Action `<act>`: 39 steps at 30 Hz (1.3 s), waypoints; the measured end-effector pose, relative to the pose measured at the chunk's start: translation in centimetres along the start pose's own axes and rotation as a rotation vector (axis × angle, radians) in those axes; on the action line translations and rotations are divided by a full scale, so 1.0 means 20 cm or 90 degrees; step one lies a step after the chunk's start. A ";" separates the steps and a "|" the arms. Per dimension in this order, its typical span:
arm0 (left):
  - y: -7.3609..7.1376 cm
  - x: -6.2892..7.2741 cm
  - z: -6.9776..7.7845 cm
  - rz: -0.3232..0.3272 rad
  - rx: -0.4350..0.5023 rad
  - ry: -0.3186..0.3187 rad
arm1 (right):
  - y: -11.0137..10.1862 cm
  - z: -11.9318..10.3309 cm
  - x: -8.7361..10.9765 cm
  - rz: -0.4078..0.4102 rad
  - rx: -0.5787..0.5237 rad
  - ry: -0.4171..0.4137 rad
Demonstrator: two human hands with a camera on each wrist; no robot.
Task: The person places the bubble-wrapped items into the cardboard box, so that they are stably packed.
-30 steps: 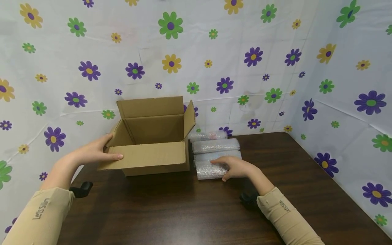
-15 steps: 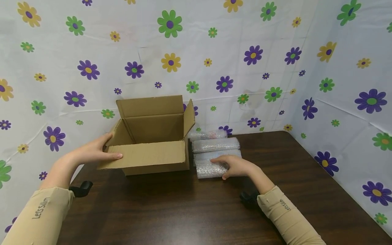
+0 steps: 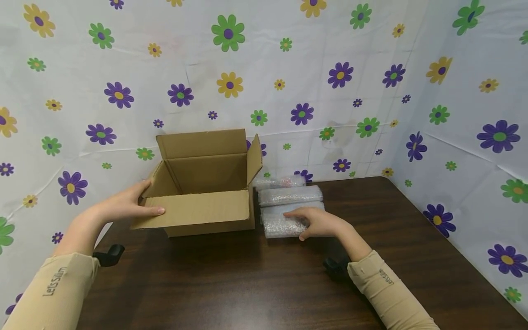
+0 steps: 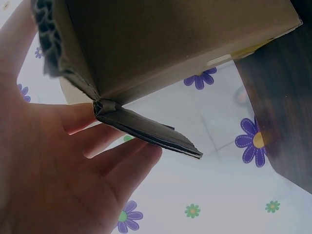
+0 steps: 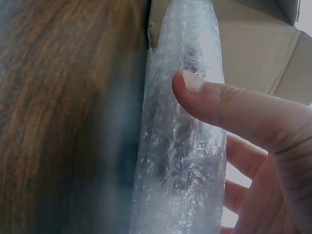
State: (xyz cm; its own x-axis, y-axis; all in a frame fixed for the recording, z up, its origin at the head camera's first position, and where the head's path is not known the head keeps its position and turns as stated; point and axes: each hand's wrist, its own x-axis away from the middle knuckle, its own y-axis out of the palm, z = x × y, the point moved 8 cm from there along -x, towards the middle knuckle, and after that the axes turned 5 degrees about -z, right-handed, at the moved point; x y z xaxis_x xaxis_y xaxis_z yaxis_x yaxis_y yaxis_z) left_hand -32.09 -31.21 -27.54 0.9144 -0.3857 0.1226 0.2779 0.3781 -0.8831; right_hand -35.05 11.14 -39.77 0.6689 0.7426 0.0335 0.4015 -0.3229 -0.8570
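Note:
An open cardboard box (image 3: pixel 210 227) stands on the table with its back, right and front flaps spread. My left hand (image 3: pixel 117 204) holds its left corner, thumb on top of the front flap (image 3: pixel 202 208); in the left wrist view the fingers (image 4: pixel 139 163) lie behind a folded side flap (image 4: pixel 151 131). To the right of the box, my right hand (image 3: pixel 323 224) grips the nearest bubble-wrapped roll (image 3: pixel 280 228), thumb on one side and fingers on the other. What the wrap contains cannot be made out.
More bubble-wrapped rolls (image 3: pixel 290 196) lie in a row behind the gripped one, close to the box's right wall. The dark wooden table (image 3: pixel 247 284) meets a flower-print cloth (image 3: pixel 272 68) at the back and right. Black straps (image 3: pixel 109 255) sit at both wrists.
The gripped roll's near edge has shifted slightly up and away from me in the head view. My left hand and the box have stayed put.

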 end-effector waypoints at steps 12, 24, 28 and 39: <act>0.00 0.00 0.00 0.002 -0.010 0.002 | -0.04 -0.04 0.02 -0.008 -0.012 -0.011; 0.01 -0.02 0.00 -0.003 -0.004 -0.006 | -0.13 -0.09 0.02 -0.061 0.024 -0.024; 0.02 -0.02 -0.01 -0.006 -0.002 -0.005 | -0.17 -0.11 0.03 -0.088 0.031 -0.009; 0.02 -0.02 -0.01 -0.007 -0.004 -0.006 | -0.32 -0.19 0.05 -0.125 0.080 0.004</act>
State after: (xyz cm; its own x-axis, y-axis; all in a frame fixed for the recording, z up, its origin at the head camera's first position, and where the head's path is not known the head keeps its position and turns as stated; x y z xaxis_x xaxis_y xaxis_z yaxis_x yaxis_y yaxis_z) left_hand -32.44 -31.02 -28.12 0.9140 -0.3821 0.1363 0.2861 0.3690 -0.8843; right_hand -34.50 11.65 -32.30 0.5902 0.7799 0.2084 0.4429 -0.0969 -0.8913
